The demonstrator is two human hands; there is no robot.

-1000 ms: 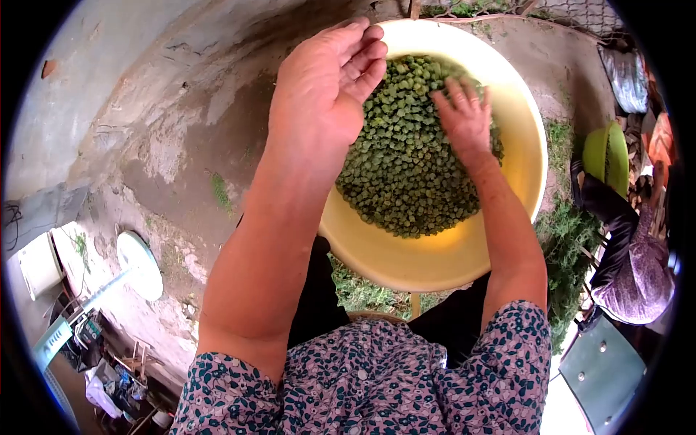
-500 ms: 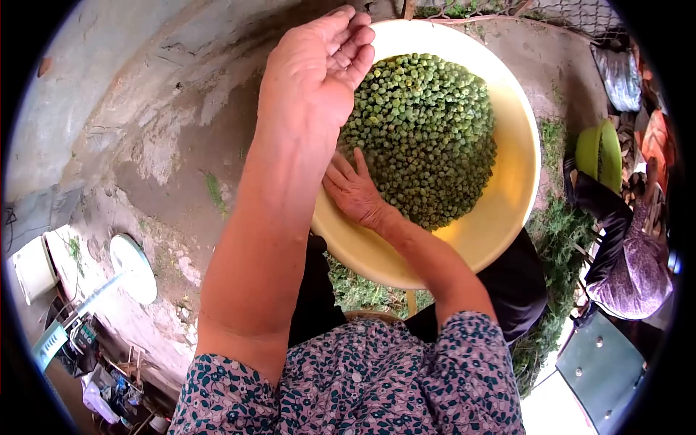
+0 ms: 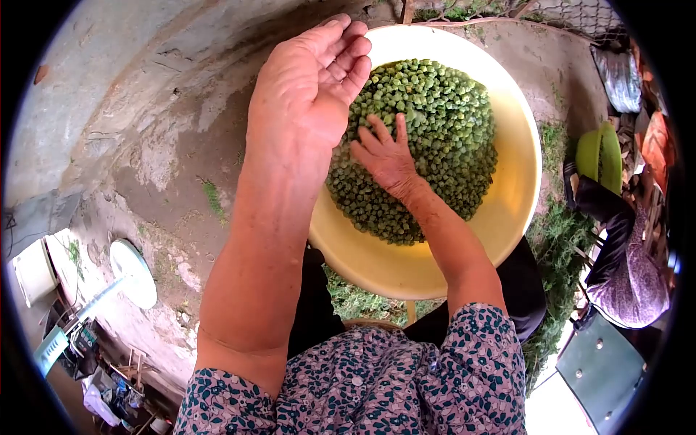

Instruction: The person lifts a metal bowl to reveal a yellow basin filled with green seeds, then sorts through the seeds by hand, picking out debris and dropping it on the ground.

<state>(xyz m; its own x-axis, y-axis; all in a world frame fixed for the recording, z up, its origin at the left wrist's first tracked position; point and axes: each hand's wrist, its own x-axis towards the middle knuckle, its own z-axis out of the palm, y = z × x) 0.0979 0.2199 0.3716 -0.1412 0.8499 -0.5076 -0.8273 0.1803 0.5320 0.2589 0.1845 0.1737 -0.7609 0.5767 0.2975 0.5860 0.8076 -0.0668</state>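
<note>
A wide yellow basin holds a heap of small round green berries. My right hand lies palm down on the left part of the heap, fingers spread among the berries. Large in the view, my left hand is raised toward the camera, palm side showing, and overlaps the basin's upper left rim. Its fingers are curled together, and I cannot tell whether something small is inside them. Below the basin are dark-trousered legs.
A concrete wall runs along the left, with a white fan lower down. At right, a person in a purple top sits near a green basin. Cut greenery covers the ground beside my legs.
My right hand has moved up and right from the basin's lower left edge onto the heap, its fingers spreading. Berries have spread lower left. My left hand has dropped slightly, still curled.
</note>
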